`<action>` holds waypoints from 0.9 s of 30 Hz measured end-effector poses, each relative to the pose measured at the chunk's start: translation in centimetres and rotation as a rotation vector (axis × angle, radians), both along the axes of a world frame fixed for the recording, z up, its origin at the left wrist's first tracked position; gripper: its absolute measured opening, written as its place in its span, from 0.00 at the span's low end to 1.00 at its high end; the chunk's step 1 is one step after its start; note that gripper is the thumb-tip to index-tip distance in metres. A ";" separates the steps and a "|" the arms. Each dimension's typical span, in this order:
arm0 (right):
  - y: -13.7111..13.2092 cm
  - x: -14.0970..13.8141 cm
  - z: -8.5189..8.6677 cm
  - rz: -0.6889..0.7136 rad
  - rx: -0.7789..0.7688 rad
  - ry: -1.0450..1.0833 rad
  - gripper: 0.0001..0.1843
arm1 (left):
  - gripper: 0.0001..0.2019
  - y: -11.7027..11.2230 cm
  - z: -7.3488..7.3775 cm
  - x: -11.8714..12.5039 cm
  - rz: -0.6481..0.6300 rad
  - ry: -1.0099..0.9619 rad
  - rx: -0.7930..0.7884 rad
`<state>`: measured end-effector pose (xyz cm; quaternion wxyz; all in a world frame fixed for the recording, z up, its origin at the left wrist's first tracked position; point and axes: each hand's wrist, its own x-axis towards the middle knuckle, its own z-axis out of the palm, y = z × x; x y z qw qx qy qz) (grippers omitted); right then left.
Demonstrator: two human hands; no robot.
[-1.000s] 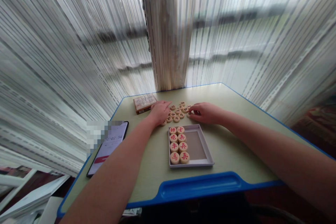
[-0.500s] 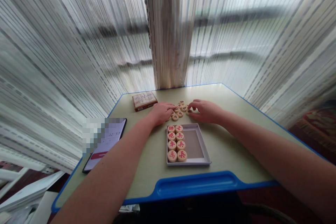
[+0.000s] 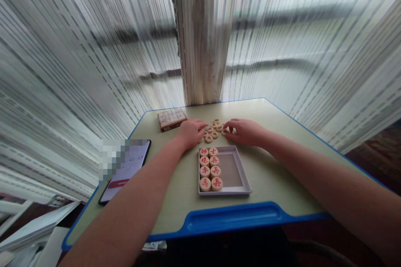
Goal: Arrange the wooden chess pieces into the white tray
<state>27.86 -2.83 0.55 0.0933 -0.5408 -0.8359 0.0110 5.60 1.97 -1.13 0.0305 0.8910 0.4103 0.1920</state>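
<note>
A cluster of round wooden chess pieces lies loose on the table beyond a shallow grey tray. The tray holds several pieces with red characters in two columns on its left side. My left hand rests palm down on the left edge of the loose cluster, fingers curled over some pieces. My right hand lies at the cluster's right edge, fingertips pinched on a piece.
A small brown box sits at the back left of the table. A phone with a lit screen lies at the left edge. A blue groove runs along the near edge. Sheer curtains hang behind.
Both hands have drawn closer together, bunching the loose pieces into a tighter cluster. The view has shifted slightly.
</note>
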 end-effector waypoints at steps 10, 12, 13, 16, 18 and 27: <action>0.0 0.0 0.0 0.007 -0.011 -0.001 0.17 | 0.14 0.6 -0.1 -0.3 0.103 -0.023 -0.033; 0.0 0.0 0.0 0.007 -0.009 0.000 0.17 | 0.16 0.6 -0.1 -0.3 0.053 -0.024 -0.065; 0.0 0.0 0.0 0.003 -0.008 0.000 0.17 | 0.16 0.5 -0.1 -0.3 0.027 -0.025 -0.083; 0.0 0.0 0.1 -0.026 0.009 -0.009 0.18 | 0.17 0.1 0.2 -0.2 0.026 -0.015 -0.123; -0.1 0.0 0.1 -0.037 0.030 -0.013 0.19 | 0.16 -0.1 0.4 0.0 0.070 0.003 -0.121; -0.1 -0.1 0.0 0.022 0.024 0.010 0.15 | 0.17 0.3 0.4 -0.2 0.007 0.009 -0.088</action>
